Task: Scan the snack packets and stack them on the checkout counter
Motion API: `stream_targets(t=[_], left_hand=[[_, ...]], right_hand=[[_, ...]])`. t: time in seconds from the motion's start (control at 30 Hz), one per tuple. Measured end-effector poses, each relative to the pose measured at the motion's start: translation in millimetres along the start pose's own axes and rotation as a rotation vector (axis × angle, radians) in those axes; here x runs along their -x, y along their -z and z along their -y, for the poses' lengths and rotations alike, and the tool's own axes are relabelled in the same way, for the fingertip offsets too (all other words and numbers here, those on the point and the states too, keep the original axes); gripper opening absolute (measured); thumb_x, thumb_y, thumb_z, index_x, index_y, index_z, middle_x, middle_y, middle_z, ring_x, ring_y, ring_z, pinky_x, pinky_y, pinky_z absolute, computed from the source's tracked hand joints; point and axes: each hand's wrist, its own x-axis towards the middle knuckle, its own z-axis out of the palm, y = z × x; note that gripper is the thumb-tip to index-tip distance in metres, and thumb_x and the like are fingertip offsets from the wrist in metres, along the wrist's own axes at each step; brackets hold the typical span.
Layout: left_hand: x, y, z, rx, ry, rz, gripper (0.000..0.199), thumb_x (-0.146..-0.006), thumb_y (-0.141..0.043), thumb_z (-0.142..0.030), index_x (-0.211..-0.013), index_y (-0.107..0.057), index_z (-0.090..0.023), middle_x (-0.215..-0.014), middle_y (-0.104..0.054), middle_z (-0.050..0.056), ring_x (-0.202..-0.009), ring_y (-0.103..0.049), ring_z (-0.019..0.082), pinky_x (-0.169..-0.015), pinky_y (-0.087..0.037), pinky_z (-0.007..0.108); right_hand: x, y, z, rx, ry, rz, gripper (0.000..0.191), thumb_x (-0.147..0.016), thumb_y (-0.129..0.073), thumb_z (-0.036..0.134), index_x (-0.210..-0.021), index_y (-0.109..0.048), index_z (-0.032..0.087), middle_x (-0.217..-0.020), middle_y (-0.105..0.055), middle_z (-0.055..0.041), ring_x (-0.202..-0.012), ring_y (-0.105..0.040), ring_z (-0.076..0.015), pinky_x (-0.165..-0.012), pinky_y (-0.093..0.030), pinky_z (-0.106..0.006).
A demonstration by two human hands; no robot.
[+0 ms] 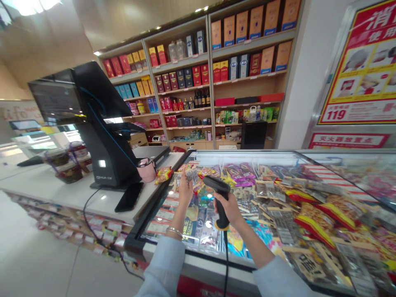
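My right hand (pixel 230 206) is wrapped round the handle of a black barcode scanner (pixel 218 185), whose head points left toward my other hand. A cable (pixel 225 260) hangs from the scanner's base. Raised over the glass, my left hand (pixel 185 189) pinches a small silvery snack packet (pixel 191 175); its print is too small to read. Below both hands lies the glass top of a display case, with several blue and colourful packets (pixel 238 239). Yellow-and-red snack bags (pixel 317 222) and brown packets (pixel 281 222) are piled on the right.
On the white counter (pixel 148 202) at left stand a black checkout terminal (pixel 108 156), a pink cup (pixel 146 170) and a black phone (pixel 129 197). A red-yellow snack bag (pixel 163 175) lies by the cup. Shelves of boxes (pixel 188 78) line the back; a red poster (pixel 361 70) hangs right.
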Motion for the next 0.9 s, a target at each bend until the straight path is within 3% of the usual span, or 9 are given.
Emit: stream_targets(t=[0.13, 0.3, 0.6, 0.9], left_hand=[[0, 0.3, 1, 0.017, 0.011, -0.001, 0.079, -0.081, -0.05, -0.011, -0.153, -0.022, -0.026, -0.129, -0.06, 0.009, -0.107, -0.06, 0.021, -0.097, -0.048, 0.037], [1, 1.7, -3, 0.037, 0.01, 0.024, 0.077, -0.082, -0.049, -0.011, -0.153, -0.023, -0.026, -0.126, -0.06, 0.009, -0.106, -0.06, 0.019, -0.095, -0.049, 0.036], [0, 0.4, 1, 0.025, 0.025, 0.022, 0.075, -0.083, -0.049, -0.013, -0.152, -0.024, -0.026, -0.133, -0.057, 0.01, -0.109, -0.06, 0.021, -0.095, -0.049, 0.037], [0, -0.4, 6, 0.019, 0.036, 0.031, 0.077, -0.082, -0.048, -0.012, -0.153, -0.021, -0.027, -0.128, -0.059, 0.009, -0.104, -0.061, 0.019, -0.09, -0.05, 0.034]], right_hand=[[2, 1, -2, 0.219, 0.101, -0.07, 0.034, -0.072, -0.067, 0.048, -0.057, -0.055, 0.02, -0.045, -0.056, -0.0017, -0.036, -0.052, -0.0155, -0.04, -0.042, -0.028], [6, 1, 3, 0.378, 0.168, -0.029, 0.03, -0.076, -0.061, 0.045, -0.059, -0.056, 0.021, -0.043, -0.057, -0.0016, -0.038, -0.055, -0.0177, -0.044, -0.044, -0.029], [7, 0, 5, 0.36, 0.157, 0.001, 0.031, -0.077, -0.061, 0.044, -0.056, -0.055, 0.021, -0.043, -0.056, -0.001, -0.037, -0.055, -0.0172, -0.043, -0.044, -0.028], [7, 1, 4, 0.34, 0.133, -0.008, 0.032, -0.076, -0.062, 0.046, -0.057, -0.056, 0.02, -0.043, -0.056, -0.0009, -0.037, -0.054, -0.0166, -0.042, -0.044, -0.028]])
